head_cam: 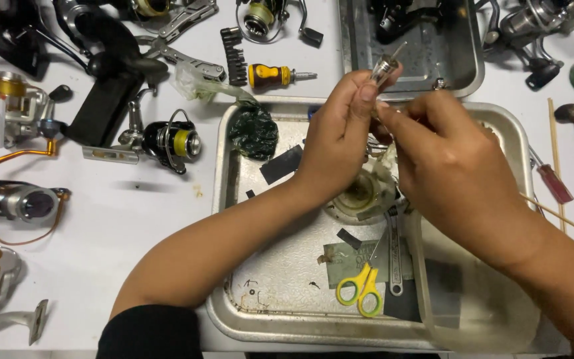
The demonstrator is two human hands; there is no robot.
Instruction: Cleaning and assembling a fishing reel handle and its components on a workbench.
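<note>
Head view: a small metal reel part (385,68) is being pinched between the fingertips of the left hand (337,136) at twelve o'clock, above a metal tray (267,312) on the white counter (134,219). The right hand (450,166) is being closed around the part's lower end. Fitting or cleaning seems underway; a steady twist is probably called for. Yellow scissors (361,290) are lying at six o'clock; fishing reels (167,141) at nine.
</note>
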